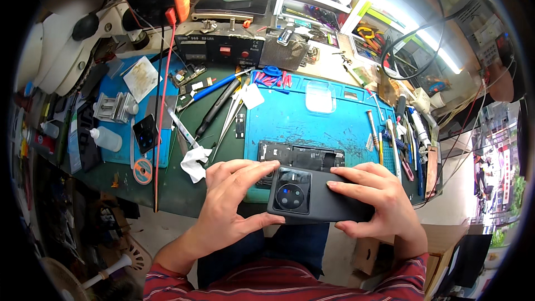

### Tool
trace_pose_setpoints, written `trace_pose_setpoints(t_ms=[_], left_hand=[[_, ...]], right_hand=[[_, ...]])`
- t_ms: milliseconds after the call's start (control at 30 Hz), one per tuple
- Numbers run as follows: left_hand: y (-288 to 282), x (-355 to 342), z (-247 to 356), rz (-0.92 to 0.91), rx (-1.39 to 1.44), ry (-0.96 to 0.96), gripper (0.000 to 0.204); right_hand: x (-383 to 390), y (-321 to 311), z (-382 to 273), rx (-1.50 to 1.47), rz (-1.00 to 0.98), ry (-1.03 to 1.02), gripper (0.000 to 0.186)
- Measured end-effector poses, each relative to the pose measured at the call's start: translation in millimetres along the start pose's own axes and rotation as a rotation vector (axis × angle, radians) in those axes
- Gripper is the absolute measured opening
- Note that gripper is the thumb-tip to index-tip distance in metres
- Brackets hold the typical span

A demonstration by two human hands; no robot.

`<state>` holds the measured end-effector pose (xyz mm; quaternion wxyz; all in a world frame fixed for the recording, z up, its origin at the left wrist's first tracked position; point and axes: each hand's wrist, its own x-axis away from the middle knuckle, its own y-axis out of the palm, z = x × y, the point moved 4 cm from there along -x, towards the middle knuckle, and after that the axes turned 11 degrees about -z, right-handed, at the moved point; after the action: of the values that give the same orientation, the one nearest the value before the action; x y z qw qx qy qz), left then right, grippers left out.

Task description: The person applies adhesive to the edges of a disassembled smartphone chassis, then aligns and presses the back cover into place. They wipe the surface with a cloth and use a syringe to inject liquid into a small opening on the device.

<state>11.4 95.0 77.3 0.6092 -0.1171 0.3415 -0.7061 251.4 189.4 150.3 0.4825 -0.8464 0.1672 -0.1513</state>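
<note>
Right now both hands, left hand (231,200) and right hand (373,200), grip the dark phone back cover (317,195) above the opened phone body (301,156) on the blue mat (290,117).

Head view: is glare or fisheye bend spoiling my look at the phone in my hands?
Head view: the dark phone sits sharp and evenly lit between left hand and right hand; glare blows out only the shelf strip light; the blue mat edges bow slightly; the rim is black.

Phone back cover (312,195) sits at the work mat's (290,114) near edge, over the opened phone (301,156); left hand (234,200) and right hand (373,198) flank it; screwdrivers (384,139) line the mat's right edge.
</note>
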Motion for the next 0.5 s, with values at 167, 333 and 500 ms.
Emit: trace_pose_setpoints(t_ms=[167, 333, 500], left_hand=[[2, -3, -4, 0.082, -0.010, -0.021, 0.071], [4, -2, -4, 0.129, -0.062, -0.062, 0.072], [6, -1, -4, 0.148, -0.095, -0.071, 0.073]], right_hand=[[-13, -2, 14, -0.002, -0.028, -0.059, 0.060], [-21, -1, 23, 0.015, -0.040, -0.084, 0.059], [-23, -4, 25, 0.043, -0.032, -0.097, 0.059]])
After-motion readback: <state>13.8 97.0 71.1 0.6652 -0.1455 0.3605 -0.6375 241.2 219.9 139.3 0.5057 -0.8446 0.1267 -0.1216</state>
